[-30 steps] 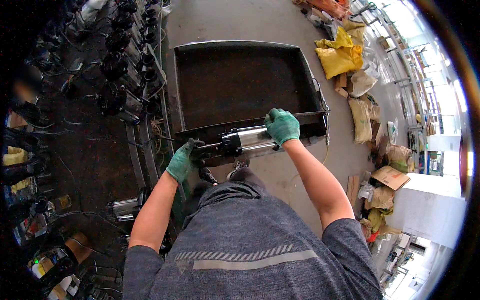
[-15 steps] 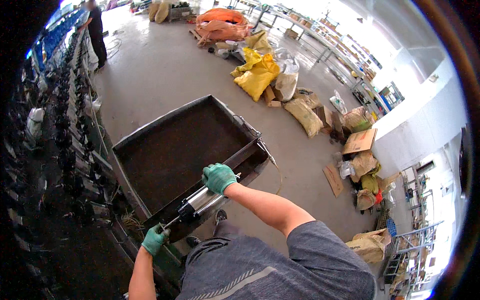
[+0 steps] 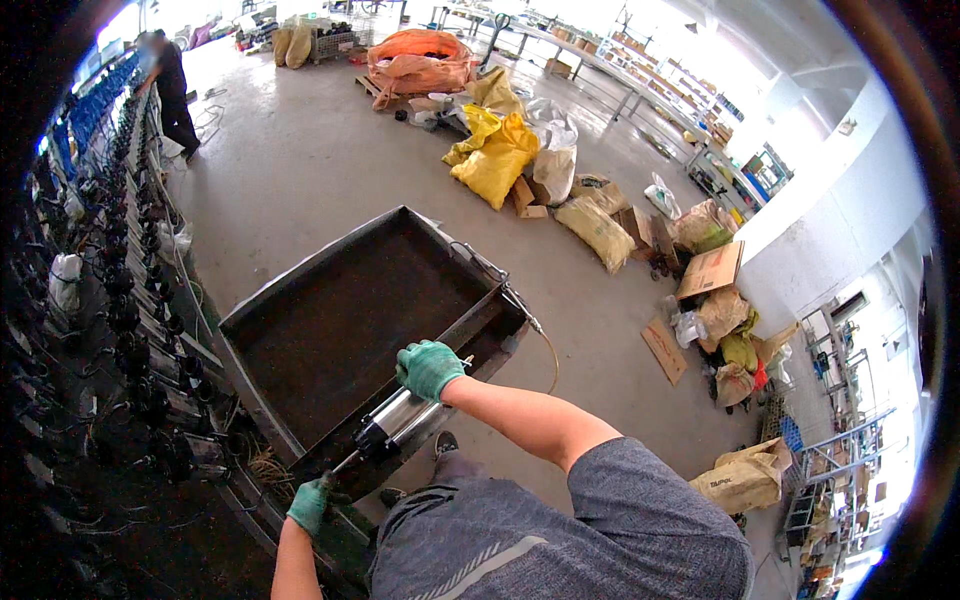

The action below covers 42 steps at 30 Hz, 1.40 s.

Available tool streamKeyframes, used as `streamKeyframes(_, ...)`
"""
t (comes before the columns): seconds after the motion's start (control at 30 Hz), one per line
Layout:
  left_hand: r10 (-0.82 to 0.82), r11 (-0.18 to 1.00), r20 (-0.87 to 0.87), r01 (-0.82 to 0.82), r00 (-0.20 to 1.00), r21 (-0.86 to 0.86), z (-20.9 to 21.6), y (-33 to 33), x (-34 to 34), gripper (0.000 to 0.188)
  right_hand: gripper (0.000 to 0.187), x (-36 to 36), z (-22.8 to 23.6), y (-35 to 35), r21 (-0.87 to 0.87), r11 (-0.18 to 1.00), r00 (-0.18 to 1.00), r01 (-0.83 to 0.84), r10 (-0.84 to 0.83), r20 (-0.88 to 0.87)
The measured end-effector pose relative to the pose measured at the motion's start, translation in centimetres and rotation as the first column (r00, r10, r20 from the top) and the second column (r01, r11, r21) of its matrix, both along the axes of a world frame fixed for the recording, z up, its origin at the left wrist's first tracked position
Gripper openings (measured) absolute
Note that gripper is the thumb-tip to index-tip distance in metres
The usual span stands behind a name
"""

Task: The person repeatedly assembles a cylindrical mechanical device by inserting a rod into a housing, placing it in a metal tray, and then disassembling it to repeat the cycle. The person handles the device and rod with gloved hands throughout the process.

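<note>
The view has tilted: right hand (image 3: 432, 369) clasps cylinder (image 3: 398, 414) along tray's (image 3: 345, 315) near edge, left hand's (image 3: 308, 505) grip unclear.

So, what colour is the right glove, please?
The right glove is green, clearest in the head view.

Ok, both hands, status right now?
Left hand: at the end of the metal rod; grip can't be told.
Right hand: closed on the silver cylinder.
</note>
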<state>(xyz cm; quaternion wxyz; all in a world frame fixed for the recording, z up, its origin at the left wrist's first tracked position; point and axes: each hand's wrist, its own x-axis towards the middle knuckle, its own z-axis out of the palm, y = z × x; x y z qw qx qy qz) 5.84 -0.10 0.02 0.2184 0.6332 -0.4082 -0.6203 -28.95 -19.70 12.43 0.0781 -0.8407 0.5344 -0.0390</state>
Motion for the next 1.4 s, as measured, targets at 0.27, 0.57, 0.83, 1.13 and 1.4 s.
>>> streamKeyframes(0.27, 0.247, 0.936, -0.186, -0.284, 0.951, -0.210, -2.8, 1.7, -2.3, 0.032, 0.029, 0.3, 0.9, 0.3, 0.040, 0.999, 1.000, 0.020, -0.019, -0.013)
streamKeyframes(0.57, 0.078, 0.844, 0.576, 0.254, 0.814, -0.473, 3.1, -0.3, -3.0, 0.042, 0.027, -0.3, -0.3, 0.2, -0.011, 1.000, 1.000, 0.022, -0.022, 0.010)
streamKeyframes(0.83, -0.311, 0.884, 0.549, 0.448, 0.776, -0.131, 4.1, -3.6, -1.8, 0.038, 0.029, -0.3, -0.4, 0.0, 0.001, 1.000, 1.000, 0.017, -0.017, -0.006)
streamKeyframes(1.13, 0.120, 0.740, 0.849, 0.524, 0.515, -0.422, 2.8, -0.5, -3.8, 0.023, 0.029, -0.4, 0.2, 0.3, 0.014, 1.000, 1.000, 0.024, -0.024, 0.001)
streamKeyframes(1.4, 0.587, 0.767, -0.239, -0.437, 0.774, 0.470, 4.4, -2.3, -3.8, 0.026, 0.027, -0.5, -0.1, 0.3, -0.003, 1.000, 0.999, 0.028, -0.028, 0.043)
